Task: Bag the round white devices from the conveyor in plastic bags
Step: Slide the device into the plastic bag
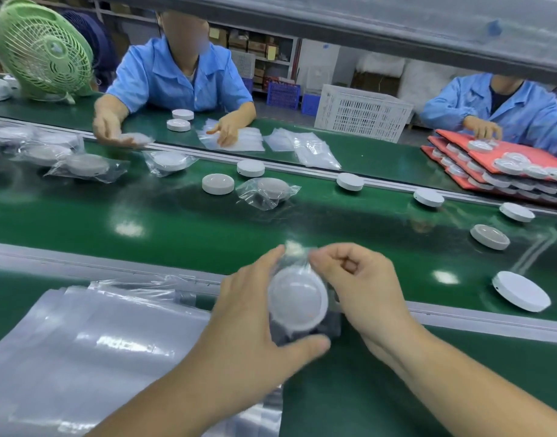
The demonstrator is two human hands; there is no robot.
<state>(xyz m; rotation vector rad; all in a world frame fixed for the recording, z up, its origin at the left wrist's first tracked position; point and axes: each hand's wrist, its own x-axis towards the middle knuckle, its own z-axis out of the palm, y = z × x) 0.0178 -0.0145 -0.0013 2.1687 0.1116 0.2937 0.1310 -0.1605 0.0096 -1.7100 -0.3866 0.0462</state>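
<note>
left hand (255, 310): fingers curled round round white device (297, 298) inside plastic bag (305, 337) | right hand (365, 288): fingers pinching bag's top edge | stack of spare bags (97, 342) on worktop (396, 389), left

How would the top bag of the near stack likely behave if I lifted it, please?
The stack of plastic bags looks thin and glossy, so its top bag would probably be floppy and slippery. It is likely very light too: the bag pinched by the right hand crumples around the device in the left hand.
</note>
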